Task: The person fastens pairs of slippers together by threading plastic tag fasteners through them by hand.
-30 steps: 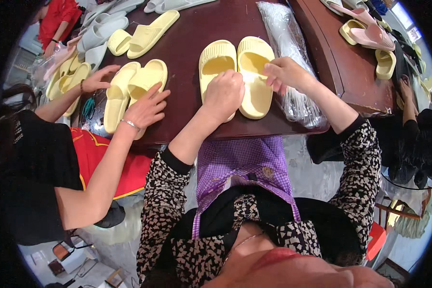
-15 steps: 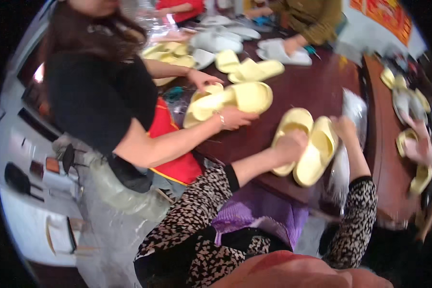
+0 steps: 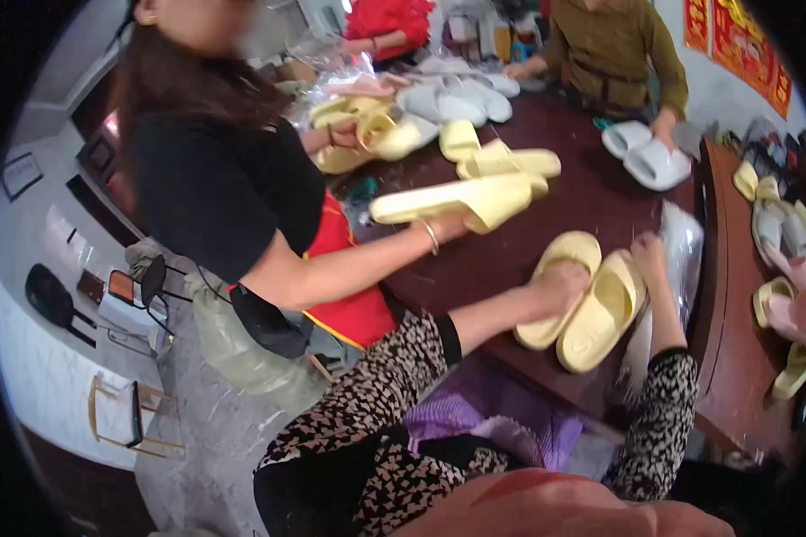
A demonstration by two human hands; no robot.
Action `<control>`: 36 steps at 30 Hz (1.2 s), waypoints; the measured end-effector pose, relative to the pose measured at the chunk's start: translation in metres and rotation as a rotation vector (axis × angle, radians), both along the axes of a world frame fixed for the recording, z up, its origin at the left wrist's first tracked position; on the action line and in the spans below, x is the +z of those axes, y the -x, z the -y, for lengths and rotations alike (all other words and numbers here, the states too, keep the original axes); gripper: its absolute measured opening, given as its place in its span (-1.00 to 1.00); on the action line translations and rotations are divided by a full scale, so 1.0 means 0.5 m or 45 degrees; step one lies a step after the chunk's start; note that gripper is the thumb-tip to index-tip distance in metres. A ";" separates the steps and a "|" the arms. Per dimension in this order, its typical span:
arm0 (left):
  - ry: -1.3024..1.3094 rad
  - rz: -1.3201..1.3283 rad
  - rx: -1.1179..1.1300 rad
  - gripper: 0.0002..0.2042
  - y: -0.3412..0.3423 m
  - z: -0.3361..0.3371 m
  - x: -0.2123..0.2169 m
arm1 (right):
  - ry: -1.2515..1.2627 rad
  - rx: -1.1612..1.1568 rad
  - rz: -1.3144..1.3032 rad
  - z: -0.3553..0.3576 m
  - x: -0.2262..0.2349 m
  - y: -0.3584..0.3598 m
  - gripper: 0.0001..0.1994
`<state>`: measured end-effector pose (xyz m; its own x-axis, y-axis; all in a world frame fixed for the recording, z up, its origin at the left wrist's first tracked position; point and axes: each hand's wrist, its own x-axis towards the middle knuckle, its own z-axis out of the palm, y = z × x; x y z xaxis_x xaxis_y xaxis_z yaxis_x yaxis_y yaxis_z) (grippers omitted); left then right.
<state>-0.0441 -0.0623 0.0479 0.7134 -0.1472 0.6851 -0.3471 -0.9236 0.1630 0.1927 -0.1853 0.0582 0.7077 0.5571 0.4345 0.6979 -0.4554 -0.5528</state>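
A pair of pale yellow slippers lies side by side on the dark red table, toes away from me. My left hand (image 3: 560,291) is closed on the left slipper (image 3: 570,251), its fingers partly hidden over the opening. Just beyond it sits the right slipper (image 3: 600,320), its insole showing. My right hand (image 3: 651,258) is closed beside that slipper's outer edge, over clear plastic bags (image 3: 682,246). Whatever its fingertips pinch is too small to make out. On my left, a co-worker in black holds a yellow slipper (image 3: 457,199) in one hand and another yellow slipper (image 3: 394,137) in the other.
More yellow slippers (image 3: 509,163) and a pile of grey slippers (image 3: 448,98) cover the table's far part. A person in brown holds grey slippers (image 3: 651,159) at the far right. Along the right, a brown bench (image 3: 721,313) borders several slippers. Chairs (image 3: 134,416) stand at left.
The co-worker on the left has parted the two yellow slippers, one per hand. The person in brown's grey slippers have moved right. My hands stay at the yellow pair while the view shifts.
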 end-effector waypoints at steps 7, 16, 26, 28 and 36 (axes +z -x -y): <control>0.400 -0.531 0.114 -0.91 -0.024 -0.030 0.041 | -0.507 0.277 -0.956 -0.054 0.078 0.033 -0.86; 0.361 -0.378 0.001 -0.93 -0.056 -0.014 -0.016 | -0.170 0.285 -0.596 -0.100 -0.009 -0.007 -0.91; 0.327 -0.306 -0.013 -0.93 -0.033 -0.036 -0.015 | -0.186 0.325 -0.986 -0.156 0.050 0.056 -0.90; 0.297 -0.341 0.014 -0.90 -0.026 -0.037 -0.003 | -0.256 0.338 -1.011 -0.146 0.061 0.064 -0.90; 0.598 0.206 0.060 -0.79 -0.006 -0.056 0.089 | -0.565 0.448 -0.786 -0.106 0.099 0.142 -0.95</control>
<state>-0.0410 -0.0342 0.0926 0.5910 0.2337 0.7720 -0.3620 -0.7784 0.5128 0.1220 -0.1324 0.1076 0.7074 0.6583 0.2571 0.2720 0.0822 -0.9588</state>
